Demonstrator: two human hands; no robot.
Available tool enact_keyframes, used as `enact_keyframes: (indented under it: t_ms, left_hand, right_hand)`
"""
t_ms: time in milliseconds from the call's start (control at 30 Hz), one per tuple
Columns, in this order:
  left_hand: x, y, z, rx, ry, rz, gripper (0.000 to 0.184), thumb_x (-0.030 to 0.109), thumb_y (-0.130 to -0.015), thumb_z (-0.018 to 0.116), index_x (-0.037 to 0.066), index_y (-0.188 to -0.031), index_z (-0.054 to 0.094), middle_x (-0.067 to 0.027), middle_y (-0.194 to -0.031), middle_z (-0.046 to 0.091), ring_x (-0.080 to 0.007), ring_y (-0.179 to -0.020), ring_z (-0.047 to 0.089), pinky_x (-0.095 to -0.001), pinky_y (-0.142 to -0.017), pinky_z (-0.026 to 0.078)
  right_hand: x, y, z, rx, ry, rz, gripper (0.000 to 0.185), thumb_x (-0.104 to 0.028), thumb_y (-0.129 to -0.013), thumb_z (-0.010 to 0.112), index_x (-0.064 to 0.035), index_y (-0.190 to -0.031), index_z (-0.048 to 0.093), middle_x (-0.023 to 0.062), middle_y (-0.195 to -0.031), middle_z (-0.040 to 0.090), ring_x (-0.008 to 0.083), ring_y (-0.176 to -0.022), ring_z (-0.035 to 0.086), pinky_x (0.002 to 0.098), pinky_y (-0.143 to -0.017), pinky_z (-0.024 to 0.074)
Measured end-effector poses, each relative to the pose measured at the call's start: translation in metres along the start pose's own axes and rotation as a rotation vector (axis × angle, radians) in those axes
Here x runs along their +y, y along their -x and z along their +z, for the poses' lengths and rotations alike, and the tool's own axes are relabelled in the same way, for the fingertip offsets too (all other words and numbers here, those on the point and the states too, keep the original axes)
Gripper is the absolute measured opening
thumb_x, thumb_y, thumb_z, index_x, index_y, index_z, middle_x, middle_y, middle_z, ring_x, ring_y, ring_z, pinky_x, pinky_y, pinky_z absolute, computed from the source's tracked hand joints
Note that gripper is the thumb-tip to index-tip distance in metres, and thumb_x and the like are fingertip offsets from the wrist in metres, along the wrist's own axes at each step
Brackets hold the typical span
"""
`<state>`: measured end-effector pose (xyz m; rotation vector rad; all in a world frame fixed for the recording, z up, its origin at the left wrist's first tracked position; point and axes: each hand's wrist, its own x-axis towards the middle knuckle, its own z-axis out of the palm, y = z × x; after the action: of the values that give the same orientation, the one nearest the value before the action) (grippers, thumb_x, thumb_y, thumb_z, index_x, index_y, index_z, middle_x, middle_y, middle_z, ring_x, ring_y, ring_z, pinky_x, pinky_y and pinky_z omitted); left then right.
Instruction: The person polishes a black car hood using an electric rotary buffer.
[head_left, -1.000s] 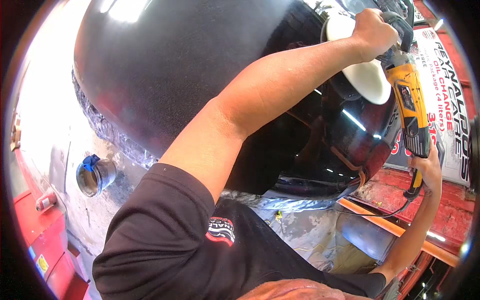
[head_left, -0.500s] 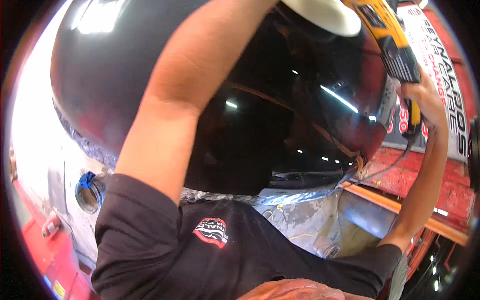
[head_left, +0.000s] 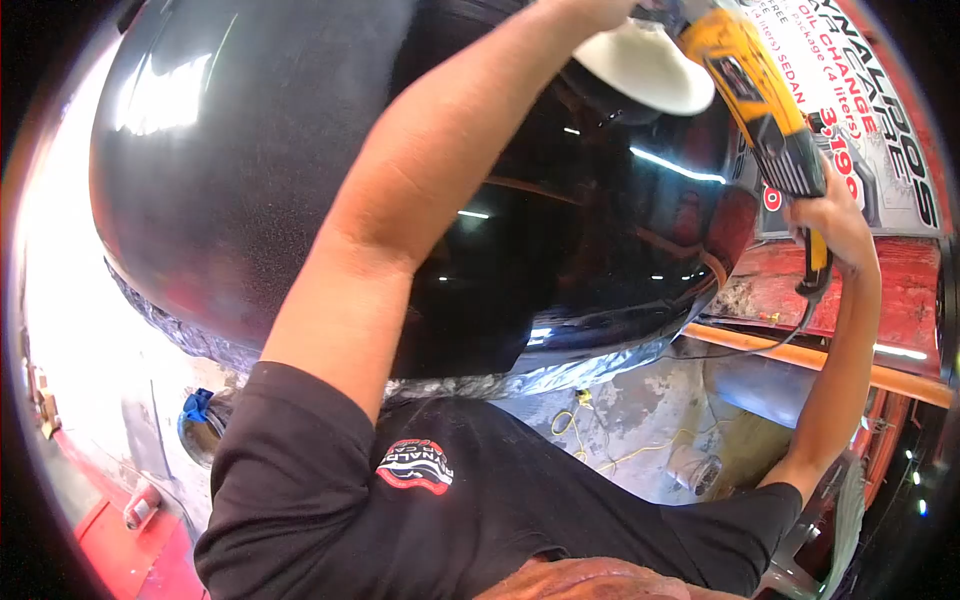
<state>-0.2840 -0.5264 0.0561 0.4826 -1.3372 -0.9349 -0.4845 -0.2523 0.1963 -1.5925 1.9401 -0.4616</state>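
Observation:
A yellow and black power polisher (head_left: 745, 85) with a white round pad (head_left: 650, 70) is up against a glossy black car panel (head_left: 560, 240). My right hand (head_left: 838, 222) is wrapped round its rear handle, where the cord comes out. At the top edge of the view, my left hand (head_left: 598, 12) grips the front of the polisher by a dark part, its fingers partly cut off by the frame. The pad's face is turned toward the panel, and lights reflect in the shiny surface. The left side of the panel looks duller.
Crinkled foil or plastic masking (head_left: 560, 375) runs along the panel's lower edge. A power cord (head_left: 770, 345) trails past an orange beam (head_left: 890, 382). A printed banner (head_left: 880, 130) hangs at right. A roll with blue tape (head_left: 200, 425) and a red box (head_left: 130, 540) lie at lower left.
The polisher and white pad sit lower in view and slightly left, with both hands still on the tool. My view has shifted, showing more of the banner.

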Motion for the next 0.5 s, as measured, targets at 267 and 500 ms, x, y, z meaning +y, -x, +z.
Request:
enact_keyframes:
  t_ms: [267, 500]
  left_hand:
    - [0.066, 0.083, 0.107, 0.097, 0.254, -0.220, 0.028, 0.009, -0.076, 0.056, -0.007, -0.095, 0.070, -0.0168, -0.080, 0.072, -0.0241, -0.073, 0.070, -0.0376, -0.067, 0.054]
    - [0.057, 0.081, 0.129, 0.089, 0.328, -0.304, 0.021, 0.008, -0.075, 0.063, -0.007, -0.087, 0.071, -0.0173, -0.077, 0.073, -0.0221, -0.070, 0.071, -0.0372, -0.063, 0.057]
  right_hand:
    - [0.100, 0.071, -0.025, 0.105, -0.093, 0.143, 0.060, -0.001, -0.064, 0.067, -0.0010, -0.123, 0.055, 0.0024, -0.084, 0.059, 0.0126, -0.061, 0.057, 0.0287, -0.055, 0.0494]
    - [0.107, 0.075, -0.033, 0.134, -0.041, 0.161, 0.060, 0.000, -0.063, 0.065, -0.0007, -0.122, 0.055, 0.0006, -0.091, 0.058, 0.0100, -0.072, 0.057, 0.0261, -0.065, 0.0489]
